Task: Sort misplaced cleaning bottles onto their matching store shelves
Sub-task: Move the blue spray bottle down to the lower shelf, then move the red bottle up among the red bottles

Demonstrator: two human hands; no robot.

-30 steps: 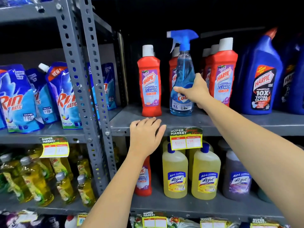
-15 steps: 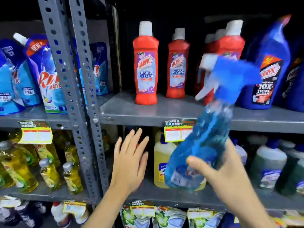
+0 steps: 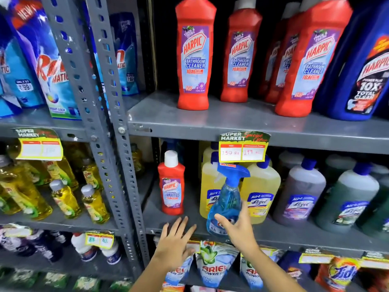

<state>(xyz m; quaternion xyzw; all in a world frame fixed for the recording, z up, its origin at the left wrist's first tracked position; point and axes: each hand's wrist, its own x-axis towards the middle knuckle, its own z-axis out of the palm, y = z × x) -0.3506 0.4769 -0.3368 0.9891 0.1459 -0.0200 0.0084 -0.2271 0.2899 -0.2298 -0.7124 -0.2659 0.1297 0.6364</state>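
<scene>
Lower centre of frame: my right hand (image 3: 237,229) grips the blue spray bottle (image 3: 226,199) low on its body, long axis upright, apparently just above the middle shelf (image 3: 294,237). My left hand (image 3: 175,242), fingers spread and empty, lies nearer the lone red Harpic bottle (image 3: 171,184), directly above it.

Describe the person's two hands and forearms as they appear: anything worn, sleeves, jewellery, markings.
Both are bare. The left hand and the right hand wear no gloves, and no rings, watch or bracelets show. Both forearms are uncovered right down to the bottom edge of the picture, so no sleeve is in view. No tattoos or other markings are visible. The nails look short and unpainted, though the picture is slightly blurred.
</scene>
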